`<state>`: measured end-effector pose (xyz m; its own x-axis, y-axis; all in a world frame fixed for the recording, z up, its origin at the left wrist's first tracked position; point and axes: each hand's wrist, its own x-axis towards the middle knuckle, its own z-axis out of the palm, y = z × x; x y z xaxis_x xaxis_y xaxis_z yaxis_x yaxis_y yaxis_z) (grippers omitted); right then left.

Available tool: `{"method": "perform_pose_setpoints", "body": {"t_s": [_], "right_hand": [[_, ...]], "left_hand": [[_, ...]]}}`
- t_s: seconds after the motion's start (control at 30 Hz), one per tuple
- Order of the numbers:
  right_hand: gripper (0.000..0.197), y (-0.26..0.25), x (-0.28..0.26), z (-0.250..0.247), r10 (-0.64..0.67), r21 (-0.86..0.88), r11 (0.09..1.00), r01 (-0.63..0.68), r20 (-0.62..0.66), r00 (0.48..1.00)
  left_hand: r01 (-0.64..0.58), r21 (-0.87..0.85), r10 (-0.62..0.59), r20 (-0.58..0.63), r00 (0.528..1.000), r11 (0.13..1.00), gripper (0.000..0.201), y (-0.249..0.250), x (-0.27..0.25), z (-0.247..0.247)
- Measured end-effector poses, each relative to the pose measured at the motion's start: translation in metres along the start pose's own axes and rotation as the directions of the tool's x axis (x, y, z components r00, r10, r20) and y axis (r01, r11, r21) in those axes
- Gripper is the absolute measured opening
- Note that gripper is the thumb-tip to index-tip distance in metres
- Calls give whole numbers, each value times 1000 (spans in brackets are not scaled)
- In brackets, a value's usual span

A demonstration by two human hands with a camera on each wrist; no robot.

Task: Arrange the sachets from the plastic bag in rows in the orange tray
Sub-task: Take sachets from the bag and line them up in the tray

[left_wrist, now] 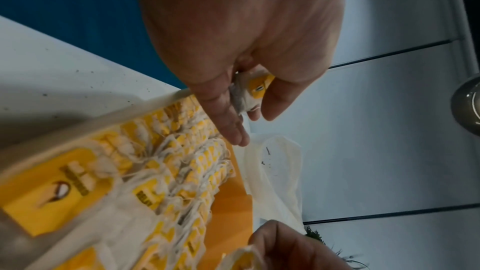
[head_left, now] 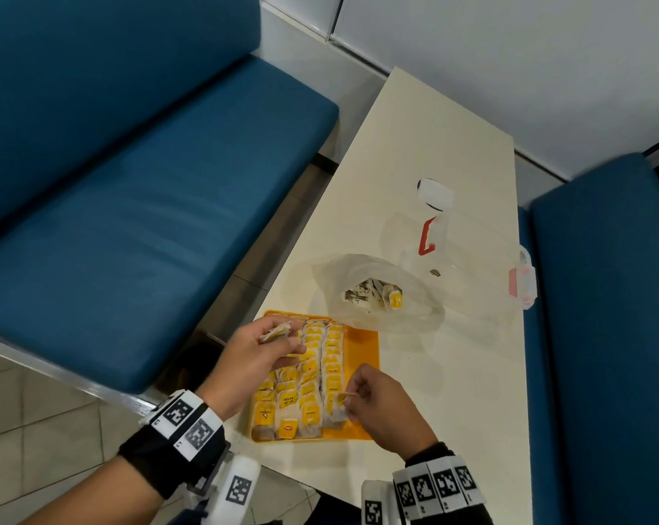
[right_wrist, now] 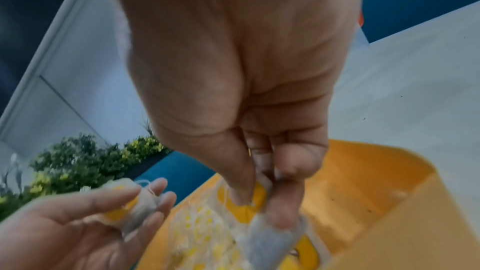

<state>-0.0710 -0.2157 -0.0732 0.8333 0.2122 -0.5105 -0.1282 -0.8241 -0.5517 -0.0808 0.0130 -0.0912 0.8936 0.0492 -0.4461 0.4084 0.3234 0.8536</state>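
An orange tray (head_left: 366, 346) lies at the table's near left edge, with rows of yellow-tagged sachets (head_left: 313, 373) filling its left and middle. My left hand (head_left: 267, 342) hovers over the tray's far left corner and holds a few sachets (head_left: 275, 332) between fingers and thumb; the left wrist view shows a yellow-tagged one (left_wrist: 253, 91) in that grip. At the near end of the right row, my right hand (head_left: 373, 395) pinches a single sachet (head_left: 339, 405), which the right wrist view shows hanging (right_wrist: 267, 239) over the tray (right_wrist: 363, 182). The clear plastic bag (head_left: 377, 293) beyond the tray still holds sachets.
A clear plastic container (head_left: 434, 236) with a red clip stands behind the bag, and its lid part (head_left: 523, 278) lies at the table's right edge. Blue padded benches (head_left: 150, 206) flank the cream table (head_left: 453, 392) on both sides.
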Motion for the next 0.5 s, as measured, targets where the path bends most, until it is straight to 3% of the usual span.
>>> {"method": "perform_pose_setpoints", "body": {"t_s": [0.13,0.27,0.5], "right_hand": [[12,1,7,9,15,-157,988,-2,83,996],[21,2,16,18,114,-203,975,-87,125,986],[15,-2,18,28,143,-309,945,-107,95,985]], "left_hand": [[12,-11,-12,-16,1000,1000,17,-5,1,-5],[11,-5,-12,-13,1000,1000,18,-9,2,-6],[1,25,-1,-8,1000,1000,20,-11,2,-6]]}}
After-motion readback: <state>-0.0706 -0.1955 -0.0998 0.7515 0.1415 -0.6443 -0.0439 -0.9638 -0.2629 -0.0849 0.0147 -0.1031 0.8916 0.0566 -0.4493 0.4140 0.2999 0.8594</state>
